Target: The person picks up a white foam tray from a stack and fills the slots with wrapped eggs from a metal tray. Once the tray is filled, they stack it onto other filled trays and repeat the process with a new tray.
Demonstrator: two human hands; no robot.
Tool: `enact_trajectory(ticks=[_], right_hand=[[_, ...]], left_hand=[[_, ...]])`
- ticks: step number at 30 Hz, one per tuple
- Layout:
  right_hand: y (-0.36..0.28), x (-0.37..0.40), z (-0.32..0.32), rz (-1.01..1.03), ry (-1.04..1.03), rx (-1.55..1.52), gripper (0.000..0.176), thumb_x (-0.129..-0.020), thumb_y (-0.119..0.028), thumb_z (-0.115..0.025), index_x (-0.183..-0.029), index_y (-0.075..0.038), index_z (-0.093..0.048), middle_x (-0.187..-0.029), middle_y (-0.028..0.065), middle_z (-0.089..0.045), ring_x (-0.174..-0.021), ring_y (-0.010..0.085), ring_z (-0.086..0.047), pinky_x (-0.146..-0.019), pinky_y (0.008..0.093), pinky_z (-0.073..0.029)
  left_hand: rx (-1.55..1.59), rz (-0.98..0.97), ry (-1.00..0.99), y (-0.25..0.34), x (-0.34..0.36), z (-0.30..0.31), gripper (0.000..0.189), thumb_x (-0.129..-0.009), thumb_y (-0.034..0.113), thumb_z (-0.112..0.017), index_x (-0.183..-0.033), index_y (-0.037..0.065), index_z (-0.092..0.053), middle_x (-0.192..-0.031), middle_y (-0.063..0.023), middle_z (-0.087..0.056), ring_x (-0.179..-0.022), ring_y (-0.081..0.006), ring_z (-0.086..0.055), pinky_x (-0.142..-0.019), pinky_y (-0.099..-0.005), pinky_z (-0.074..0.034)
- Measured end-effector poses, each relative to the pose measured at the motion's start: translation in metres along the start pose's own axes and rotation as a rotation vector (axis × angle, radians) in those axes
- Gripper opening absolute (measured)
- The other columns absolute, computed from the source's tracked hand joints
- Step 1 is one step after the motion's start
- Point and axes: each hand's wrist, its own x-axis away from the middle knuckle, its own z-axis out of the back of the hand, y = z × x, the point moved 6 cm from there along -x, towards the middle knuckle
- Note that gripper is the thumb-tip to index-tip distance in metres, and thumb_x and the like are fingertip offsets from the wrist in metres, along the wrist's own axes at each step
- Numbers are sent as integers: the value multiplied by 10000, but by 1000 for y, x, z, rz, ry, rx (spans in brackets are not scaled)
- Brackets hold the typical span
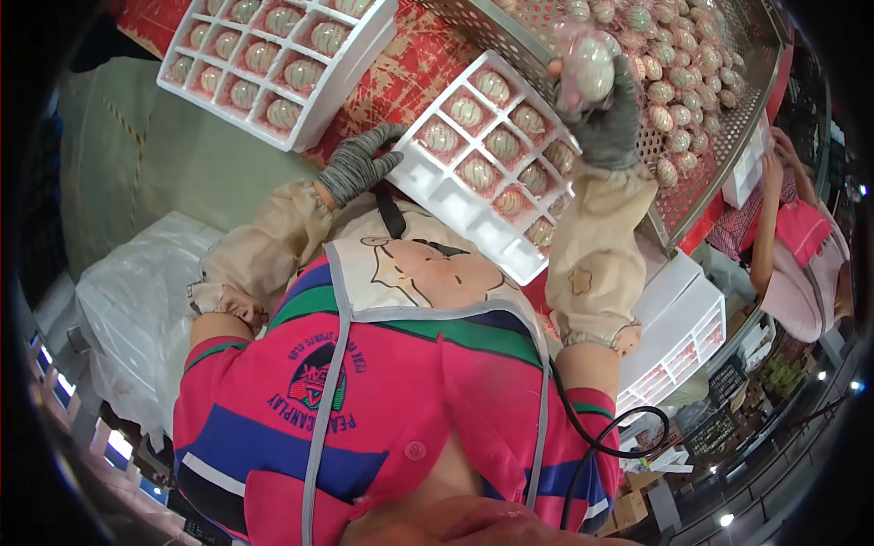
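My right hand [605,109], in a grey glove, is closed around a plastic-wrapped egg [594,71], raised over the near side of a perforated metal bin [651,150]. The egg looks pale under crinkled clear film. Below it, a white foam tray [423,177] lies tilted against my apron. Several of its compartments hold wrapped, striped-looking eggs [502,143]; some along the near edge hold none. My left hand [362,164], in a grey striped glove, grips the tray's left corner, fingers and thumb at its edge.
Another foam tray [305,136] with wrapped eggs stands at upper left on the worn red surface [391,82]. Many wrapped eggs [687,82] fill the metal bin. White trays [678,328] are at right, near another person's arm [767,218]. Clear plastic sheeting [137,300] lies at left.
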Motion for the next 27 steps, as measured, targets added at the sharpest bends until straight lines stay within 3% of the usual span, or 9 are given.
enact_trajectory(ticks=[4, 6, 7, 8, 10, 12, 13, 17, 27], right_hand=[[63, 37, -11, -64, 189, 35, 430, -951, -408, -455, -1152, -36, -531, -935, 143, -631, -711, 177, -626, -523, 270, -512], [96, 58, -1, 23, 397, 335, 405, -954, -383, -467, -1155, -37, -536, -944, 112, -632, -693, 148, -623, -498, 245, -498], [106, 58, -20, 128, 155, 928, 404, -949, -372, -489, -1139, -20, -545, -951, 72, -632, -673, 134, -616, -484, 245, -494], [137, 52, 6, -232, 303, 466, 396, -939, -362, -510, -1142, -24, -548, -897, 50, -636, -664, 142, -612, -467, 240, -482], [163, 43, 0, -251, 298, 825, 420, -934, -390, -493, -1128, -21, -546, -814, 78, -663, -682, 238, -643, -533, 329, -514], [201, 25, 23, 172, -15, 2053, 464, -924, -432, -472, -1114, -15, -544, -879, 160, -670, -745, 351, -652, -654, 421, -523], [189, 27, -17, -293, 219, 1889, 514, -919, -477, -446, -1116, -12, -542, -1072, 220, -618, -853, 413, -627, -757, 478, -492], [172, 62, -59, 157, 326, 2154, 451, -870, -419, -557, -1121, -45, -557, -1048, 172, -600, -949, 347, -597, -742, 447, -494], [202, 61, -14, 55, 109, 2309, 161, -849, -225, -559, -882, -67, -564, -742, 110, -605, -691, 275, -625, -567, 419, -483]], left_hand=[[-97, 56, 3, 4, 0, 11, 350, -870, 98, -596, -1213, 43, -553, -1034, -82, -640, -957, -143, -586, -876, -283, -466], [59, 36, 113, -7, 5, 13, 309, -886, 121, -587, -1186, 45, -580, -1033, -52, -624, -938, -133, -566, -882, -261, -453], [244, -47, 150, -3, 8, 17, 312, -890, 126, -588, -1190, 45, -578, -1054, -43, -615, -956, -132, -554, -896, -259, -442], [429, -133, 185, 3, 12, 21, 314, -893, 132, -588, -1194, 44, -576, -1076, -35, -606, -973, -131, -543, -910, -257, -432], [519, -128, 121, 9, 18, 22, 371, -860, 192, -650, -1204, 75, -574, -1105, -54, -620, -1015, -131, -547, -923, -272, -440], [333, -141, -20, 9, 18, 11, 428, -841, 210, -672, -1232, 79, -556, -1147, -57, -605, -1048, -143, -543, -935, -288, -436], [275, -169, -15, 7, 21, 9, 479, -797, 245, -711, -1235, 116, -564, -1181, -74, -589, -1103, -195, -534, -964, -327, -429], [-51, -311, 29, 25, 30, 11, 514, -735, 268, -730, -1215, 154, -586, -1223, -153, -551, -1198, -325, -469, -999, -397, -413], [-432, -382, -6, 11, 9, -4, 358, -751, 188, -690, -1092, 99, -629, -1246, -195, -521, -1092, -335, -549, -903, -388, -478]])
